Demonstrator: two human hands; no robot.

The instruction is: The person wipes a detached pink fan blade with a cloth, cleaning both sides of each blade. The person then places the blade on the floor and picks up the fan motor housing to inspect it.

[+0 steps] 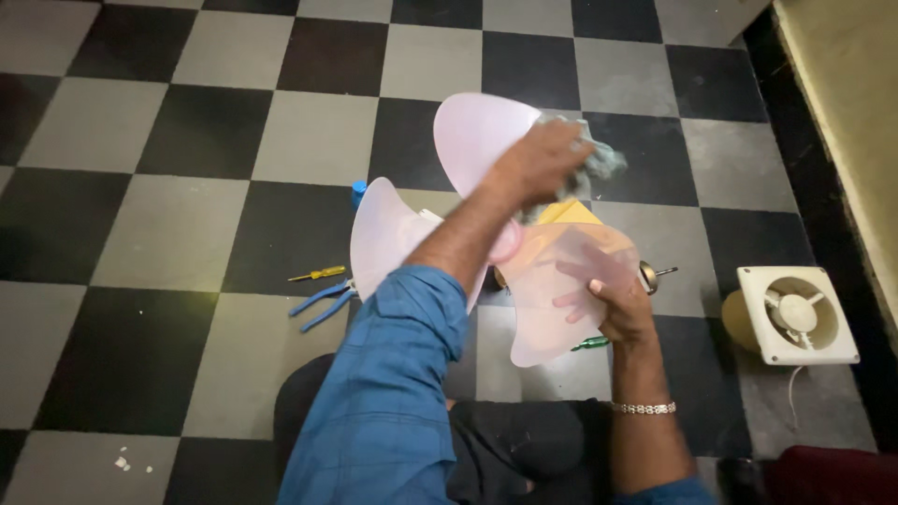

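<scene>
Checkered floor tiles (187,243) sit under you. Your left hand (547,159) clutches a grey rag (603,159) against the pink fan blade (468,131); your right hand (613,299) pinches a lower lobe, fingers spread behind it. Pressing hard could flex the thin plastic from that grip.

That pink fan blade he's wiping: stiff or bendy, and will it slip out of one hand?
The fan blade looks thin and translucent, fingers showing through, so probably light and slightly flexible. Its surface seems smooth, so likely slippery; the right hand grips one lobe while the left hand presses a cloth on another.
</scene>
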